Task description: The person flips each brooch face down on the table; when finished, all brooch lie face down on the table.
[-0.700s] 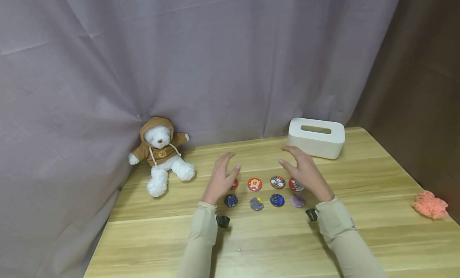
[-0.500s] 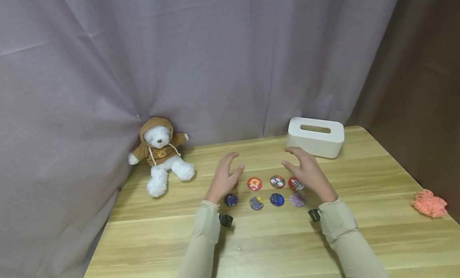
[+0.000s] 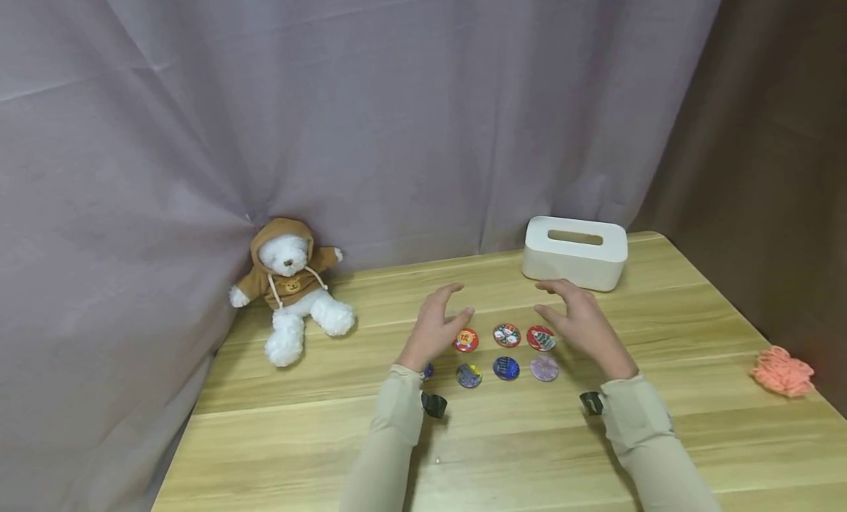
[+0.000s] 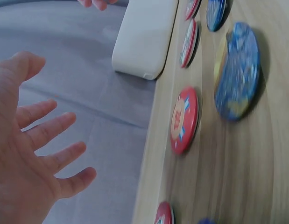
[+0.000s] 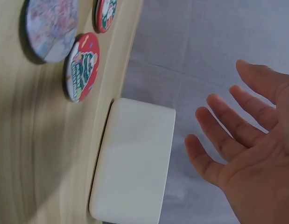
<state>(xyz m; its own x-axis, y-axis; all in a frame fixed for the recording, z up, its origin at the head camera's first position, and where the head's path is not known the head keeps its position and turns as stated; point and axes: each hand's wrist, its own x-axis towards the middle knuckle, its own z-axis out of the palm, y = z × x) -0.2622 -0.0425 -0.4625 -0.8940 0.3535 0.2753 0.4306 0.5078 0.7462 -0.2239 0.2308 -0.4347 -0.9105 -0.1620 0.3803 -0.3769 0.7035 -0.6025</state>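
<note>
My left hand [image 3: 433, 329] hovers over the left end of two rows of round button badges, fingers spread and holding nothing. It hides the leftmost red badge in the head view and part of a dark blue badge [image 3: 429, 371]. Close to its thumb lies a red-and-gold badge [image 3: 466, 340], with a blue-and-yellow badge [image 4: 238, 72] nearer me. My right hand [image 3: 587, 332], likewise bare and relaxed, is raised beside the red Christmas-tree badge [image 5: 83, 67] and a pale purple badge [image 3: 544, 368]. Between the hands lie a badge with white figures [image 3: 506, 335] and a blue badge [image 3: 506, 368].
At the back right of the wooden table [image 3: 298, 453] stands a white tissue box [image 3: 574, 258]. A white teddy bear [image 3: 289, 288] in a brown hoodie sits at the back left. Coral yarn [image 3: 784, 371] lies by the right edge, and a grey curtain [image 3: 397, 129] hangs behind.
Both hands have drifted to the right, the left one further, so it now covers the leftmost red badge. The badges lie as before; the head view has shifted slightly.
</note>
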